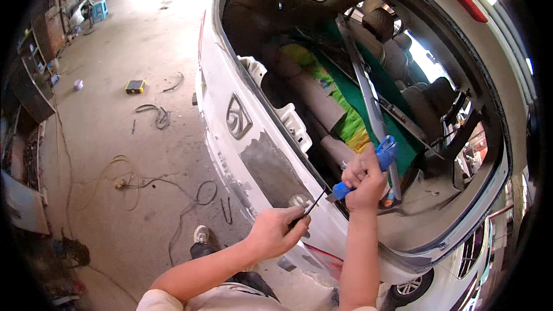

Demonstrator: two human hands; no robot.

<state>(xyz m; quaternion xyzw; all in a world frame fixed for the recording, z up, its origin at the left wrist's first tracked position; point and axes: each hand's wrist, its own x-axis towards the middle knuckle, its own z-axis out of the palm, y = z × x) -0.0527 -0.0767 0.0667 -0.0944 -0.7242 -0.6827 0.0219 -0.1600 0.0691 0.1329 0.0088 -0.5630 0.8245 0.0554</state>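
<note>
My right hand (364, 179) grips a blue utility knife (387, 151), whose blade points down and left toward the window frame. The closed fingers of my left hand (281, 229) pinch a thin black strip (316, 201) that runs up toward the blade. Both hands are at the rear window opening of a white car (222, 72), over its lower edge. Whether the blade touches the strip is too small to tell. Left of my hands, a grey sanded patch (271, 167) and a metal emblem (238, 116) show on the car's body.
Inside the car lie a long grey trim bar (360, 75), green sheeting (383, 109) and a colourful cloth (334, 101). On the floor are a black-and-yellow box (136, 86), loose strips (155, 114) and a hose (180, 219). Shelving (26, 89) lines the left; another white car (443, 288) stands lower right.
</note>
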